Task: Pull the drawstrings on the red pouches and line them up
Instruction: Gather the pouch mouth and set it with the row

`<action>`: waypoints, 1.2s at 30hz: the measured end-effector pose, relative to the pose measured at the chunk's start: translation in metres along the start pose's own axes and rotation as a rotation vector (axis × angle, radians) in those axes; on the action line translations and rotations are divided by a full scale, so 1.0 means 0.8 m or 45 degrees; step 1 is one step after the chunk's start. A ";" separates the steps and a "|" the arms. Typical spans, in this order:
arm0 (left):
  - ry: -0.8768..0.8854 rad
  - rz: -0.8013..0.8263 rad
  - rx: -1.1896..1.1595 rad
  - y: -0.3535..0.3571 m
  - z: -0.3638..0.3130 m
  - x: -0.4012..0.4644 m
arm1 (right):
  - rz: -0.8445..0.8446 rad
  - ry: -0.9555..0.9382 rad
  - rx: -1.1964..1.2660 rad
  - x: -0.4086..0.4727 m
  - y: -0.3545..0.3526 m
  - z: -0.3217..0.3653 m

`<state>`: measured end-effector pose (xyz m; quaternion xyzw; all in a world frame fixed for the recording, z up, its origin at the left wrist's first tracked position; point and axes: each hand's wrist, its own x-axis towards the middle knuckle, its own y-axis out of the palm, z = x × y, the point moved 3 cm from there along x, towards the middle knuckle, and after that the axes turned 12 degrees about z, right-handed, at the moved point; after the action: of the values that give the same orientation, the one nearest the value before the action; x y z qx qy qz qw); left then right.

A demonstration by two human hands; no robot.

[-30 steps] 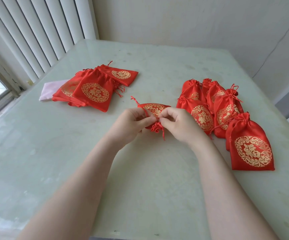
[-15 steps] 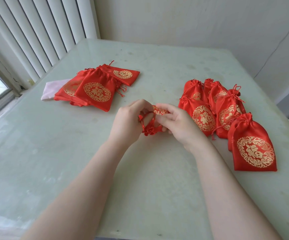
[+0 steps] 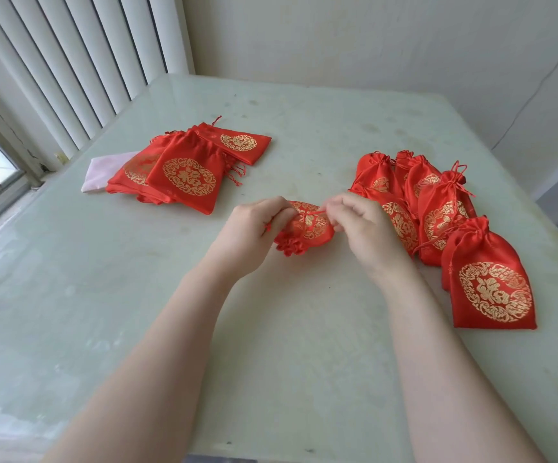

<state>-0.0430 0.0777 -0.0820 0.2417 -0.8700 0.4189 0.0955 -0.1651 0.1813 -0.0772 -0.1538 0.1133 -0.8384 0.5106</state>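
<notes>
Held pouch: a red pouch (image 3: pixel 307 228) is sitting between both hands over the middle of the table (image 3: pixel 271 329), its gathered mouth pointing toward the person.
Left hand (image 3: pixel 254 228): fingers are curling onto the pouch's left edge and pinching a cord end there.
Right hand (image 3: pixel 361 225): fingertips are pinching the drawstring (image 3: pixel 317 212) at the pouch's right side.
Cinched pouches (image 3: pixel 444 215): lying overlapped in a row at right.
Flat pouches (image 3: pixel 187 168): lying stacked at left, partly covering a pink cloth (image 3: pixel 99 173).
</notes>
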 end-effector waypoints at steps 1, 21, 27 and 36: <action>-0.012 -0.005 0.020 -0.003 0.002 0.000 | -0.061 0.046 0.231 0.001 -0.005 0.000; -0.577 -0.167 -0.737 0.013 -0.009 -0.001 | 0.260 0.215 0.343 -0.008 0.036 0.002; -0.580 -0.086 -0.924 0.016 -0.015 -0.001 | 0.023 0.258 0.613 -0.007 0.037 0.003; -0.510 0.166 -0.706 0.034 -0.012 -0.004 | -0.136 0.199 0.692 -0.006 0.032 0.001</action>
<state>-0.0541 0.1013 -0.0957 0.2279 -0.9658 0.1160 -0.0418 -0.1417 0.1738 -0.0859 0.0481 -0.0847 -0.8731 0.4777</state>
